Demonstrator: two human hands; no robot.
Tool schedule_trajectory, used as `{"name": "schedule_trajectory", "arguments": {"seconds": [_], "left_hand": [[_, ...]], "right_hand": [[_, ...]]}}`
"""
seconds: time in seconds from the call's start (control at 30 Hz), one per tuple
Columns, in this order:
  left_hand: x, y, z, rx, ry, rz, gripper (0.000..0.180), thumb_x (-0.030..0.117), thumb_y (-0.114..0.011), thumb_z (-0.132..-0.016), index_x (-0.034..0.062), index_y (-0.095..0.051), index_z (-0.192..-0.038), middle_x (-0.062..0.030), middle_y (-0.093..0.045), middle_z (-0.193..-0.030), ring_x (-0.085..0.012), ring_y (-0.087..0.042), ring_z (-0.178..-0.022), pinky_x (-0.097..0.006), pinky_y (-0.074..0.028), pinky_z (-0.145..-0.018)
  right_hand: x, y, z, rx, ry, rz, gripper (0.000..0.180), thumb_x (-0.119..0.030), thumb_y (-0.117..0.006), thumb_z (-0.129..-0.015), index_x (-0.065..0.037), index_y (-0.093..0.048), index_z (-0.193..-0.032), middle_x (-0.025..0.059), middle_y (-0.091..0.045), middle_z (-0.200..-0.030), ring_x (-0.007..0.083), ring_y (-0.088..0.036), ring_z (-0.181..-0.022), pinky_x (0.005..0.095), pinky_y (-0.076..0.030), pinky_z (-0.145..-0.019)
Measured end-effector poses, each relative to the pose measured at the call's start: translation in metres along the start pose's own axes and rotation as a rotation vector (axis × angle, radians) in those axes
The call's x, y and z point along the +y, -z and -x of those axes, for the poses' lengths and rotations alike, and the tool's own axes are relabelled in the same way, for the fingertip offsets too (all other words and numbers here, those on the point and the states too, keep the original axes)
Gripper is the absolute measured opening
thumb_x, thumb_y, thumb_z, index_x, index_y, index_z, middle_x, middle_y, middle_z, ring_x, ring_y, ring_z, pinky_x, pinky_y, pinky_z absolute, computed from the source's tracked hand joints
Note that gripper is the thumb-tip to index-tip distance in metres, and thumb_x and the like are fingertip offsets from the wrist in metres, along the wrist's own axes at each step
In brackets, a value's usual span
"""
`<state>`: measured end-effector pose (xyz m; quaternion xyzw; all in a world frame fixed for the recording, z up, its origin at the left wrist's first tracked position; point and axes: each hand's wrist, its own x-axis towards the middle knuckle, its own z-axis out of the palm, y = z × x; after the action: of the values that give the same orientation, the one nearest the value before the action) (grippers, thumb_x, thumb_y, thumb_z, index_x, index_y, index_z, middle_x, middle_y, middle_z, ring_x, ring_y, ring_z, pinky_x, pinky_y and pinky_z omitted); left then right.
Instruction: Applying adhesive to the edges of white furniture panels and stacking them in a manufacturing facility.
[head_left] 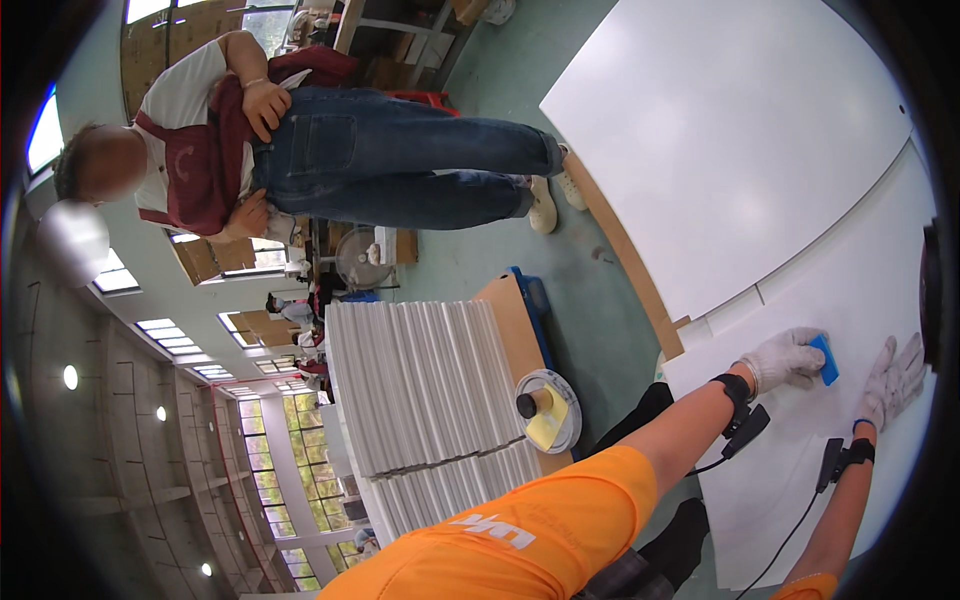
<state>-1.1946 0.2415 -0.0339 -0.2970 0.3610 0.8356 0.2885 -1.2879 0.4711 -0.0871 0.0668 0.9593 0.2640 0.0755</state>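
My view is bright and evenly lit by daylight from tall windows (290, 440) and ceiling lamps (160, 330). The white panel (740, 140) under me nearly blows out, with soft shadows only. Fisheye bending curves every edge, the rim falls to black, and 1 bystander's face is blurred.

bare white panel (800, 300) ahead of hands, stacked slats (420, 380) aside

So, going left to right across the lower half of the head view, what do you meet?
Stack of white panels → round reel with a yellow pad → left hand in a white glove → blue scraper held by it → right hand, flat on the white sheet.
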Motion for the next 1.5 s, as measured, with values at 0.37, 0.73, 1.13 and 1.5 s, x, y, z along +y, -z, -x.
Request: {"name": "schedule_trajectory", "arguments": {"seconds": [0.37,0.73,1.13,1.5], "left_hand": [[0.002,-0.002,-0.001,-0.049,-0.003,0.051,0.056,0.014,-0.063,-0.082,0.0039,-0.045,-0.134,-0.0063,-0.062,-0.095,-0.0158,-0.062,-0.077,-0.031,-0.056,-0.074],[0.002,-0.001,-0.004,-0.097,-0.02,0.025,0.052,0.014,-0.063,-0.082,0.0054,-0.049,-0.131,-0.0041,-0.063,-0.091,-0.0133,-0.061,-0.075,-0.029,-0.054,-0.07],[0.005,0.003,-0.002,-0.078,0.001,0.025,0.056,0.015,-0.065,-0.081,0.0074,-0.048,-0.133,-0.0034,-0.061,-0.099,-0.0136,-0.06,-0.081,-0.032,-0.054,-0.077],[0.009,0.002,0.0,-0.054,0.017,0.032,0.056,0.013,-0.065,-0.08,0.0073,-0.047,-0.133,-0.0027,-0.061,-0.097,-0.0127,-0.06,-0.08,-0.032,-0.055,-0.076]], "right_hand": [[0.006,-0.037,-0.009,0.196,0.016,-0.15,0.061,-0.054,-0.032,-0.096,-0.018,-0.031,-0.145,0.0083,-0.036,-0.147,0.0304,-0.031,-0.135,0.0451,-0.022,-0.111],[0.009,-0.069,-0.015,0.366,0.019,-0.352,0.062,-0.055,-0.031,-0.096,-0.018,-0.03,-0.145,0.0114,-0.036,-0.146,0.0265,-0.029,-0.137,0.0455,-0.021,-0.111],[0.008,-0.076,-0.015,0.363,0.068,-0.388,0.059,-0.051,-0.033,-0.097,-0.014,-0.035,-0.143,0.0132,-0.039,-0.143,0.0283,-0.034,-0.133,0.0438,-0.026,-0.109],[0.007,-0.071,-0.014,0.323,0.082,-0.33,0.058,-0.049,-0.033,-0.098,-0.011,-0.038,-0.141,0.0152,-0.04,-0.142,0.0292,-0.035,-0.132,0.0432,-0.027,-0.109]]}}
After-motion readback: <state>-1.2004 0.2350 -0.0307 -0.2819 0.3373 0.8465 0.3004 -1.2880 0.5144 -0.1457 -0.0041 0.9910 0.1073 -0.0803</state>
